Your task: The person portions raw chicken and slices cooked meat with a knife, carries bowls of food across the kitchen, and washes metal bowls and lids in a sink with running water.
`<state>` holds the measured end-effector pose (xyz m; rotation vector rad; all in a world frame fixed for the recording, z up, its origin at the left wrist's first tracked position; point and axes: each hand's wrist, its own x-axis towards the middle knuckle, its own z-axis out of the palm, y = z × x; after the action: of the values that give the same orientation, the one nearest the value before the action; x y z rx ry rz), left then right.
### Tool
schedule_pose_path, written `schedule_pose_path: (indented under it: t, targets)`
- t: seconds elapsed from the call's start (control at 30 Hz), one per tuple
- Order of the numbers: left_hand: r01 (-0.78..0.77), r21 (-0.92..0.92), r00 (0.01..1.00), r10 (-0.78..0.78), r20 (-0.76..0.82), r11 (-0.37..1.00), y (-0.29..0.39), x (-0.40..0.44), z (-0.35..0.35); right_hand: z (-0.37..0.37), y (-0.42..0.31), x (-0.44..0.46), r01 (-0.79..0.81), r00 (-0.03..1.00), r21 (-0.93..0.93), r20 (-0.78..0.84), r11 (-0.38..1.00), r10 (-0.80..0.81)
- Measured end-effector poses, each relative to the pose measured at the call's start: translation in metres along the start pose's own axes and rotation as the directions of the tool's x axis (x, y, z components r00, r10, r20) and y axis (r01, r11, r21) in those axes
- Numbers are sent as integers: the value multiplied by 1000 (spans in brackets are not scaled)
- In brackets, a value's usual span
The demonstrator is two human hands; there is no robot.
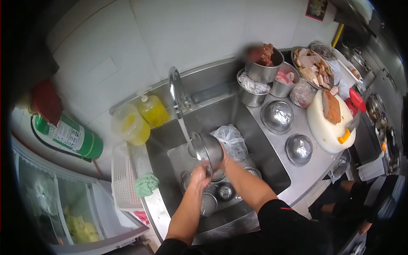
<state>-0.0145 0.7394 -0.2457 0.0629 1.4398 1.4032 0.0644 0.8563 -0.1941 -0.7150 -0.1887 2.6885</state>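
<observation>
Under the running tap [175, 91], a stainless steel pot [212, 148] is tilted on its side, its mouth toward the stream. My left hand [200, 176] is closed on the pot's rim at the near side. My right hand [225, 160] grips the pot's outer wall on the right; some of its fingers are hidden behind the metal. Below my hands, several metal bowls and lids [208, 205] lie in the sink [272, 163]. A knotted clear plastic bag [231, 142] sits in the sink beyond the pot.
Left of the sink are a soap bottle [152, 111], a yellow-tinted plastic jug [129, 123], a green cloth [146, 185] and a white basket [124, 170]. On the right stand food pots [265, 72], upturned bowls [277, 117] and a cutting board [325, 138]. Another person [374, 195] is at lower right.
</observation>
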Motion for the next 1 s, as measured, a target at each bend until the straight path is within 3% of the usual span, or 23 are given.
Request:
schedule_pose_path:
  t: [0.07,0.1,0.13,0.17,0.2,0.23,0.27,0.33,0.37,0.4,0.47,0.5,0.6,0.63,0.67,0.73,0.77,0.87,1.0]
  targets:
    - [-181,333,954,247,-169,926,16,32,-13,-3,22,-15,73,992,232,-118,970,-46]
    - [-425,604,825,563,-50,675,33,43,-27,-20,26,-8,35,993,234,-115,972,-8]
    - [-506,811,587,806,76,293,50,53,-41,-27,24,-6,89,987,149,-147,985,-67]
    - [-501,864,484,841,242,40,67,62,-56,-32,22,-6,132,977,58,-176,990,-120]
    - [-436,900,631,723,283,28,95,45,-53,-36,21,-8,166,966,-29,-197,986,-168]
    - [-535,832,531,706,469,-150,113,43,-49,-30,11,-12,224,916,-305,-258,926,-307]
    - [-602,733,420,654,629,-317,121,38,-49,-26,4,-14,248,909,-439,-204,864,-364]
    - [-539,703,448,549,706,-464,126,13,-34,-16,-6,-11,297,899,-667,-47,684,-436]
    - [-504,675,459,495,738,-538,129,7,-24,-21,-11,-3,272,937,-554,-36,787,-349]
    - [-580,586,350,477,806,-566,125,5,-23,-29,-13,10,172,969,-589,-44,789,-245]
    - [-655,533,369,388,844,-536,121,-9,-14,-40,-13,22,-27,995,-647,-89,762,-40]
    - [-691,436,257,367,894,-577,116,-11,-9,-38,-7,25,-10,991,-710,-99,704,-87]
    - [-734,479,262,449,854,-482,115,-9,-22,-29,-20,30,-93,937,-817,-266,569,-228]
    - [-709,546,294,517,804,-446,113,-12,-26,-10,-32,7,-149,921,-732,-347,665,-176]
    - [-682,608,319,583,747,-406,112,-16,-31,-30,-32,19,-88,848,-668,-440,739,-296]
    - [-629,710,344,706,619,-316,112,-18,-36,-45,-47,0,-61,868,-636,-414,769,-274]
    - [-664,691,310,737,601,-284,111,-22,-34,-60,-52,-10,-49,881,-632,-392,773,-265]
    - [-620,723,249,798,549,-304,103,-35,-51,-95,-66,-66,19,908,-622,-317,783,-274]
    - [-615,788,355,904,239,33,88,-30,-74,-121,-72,-133,-6,864,-626,-396,780,-311]
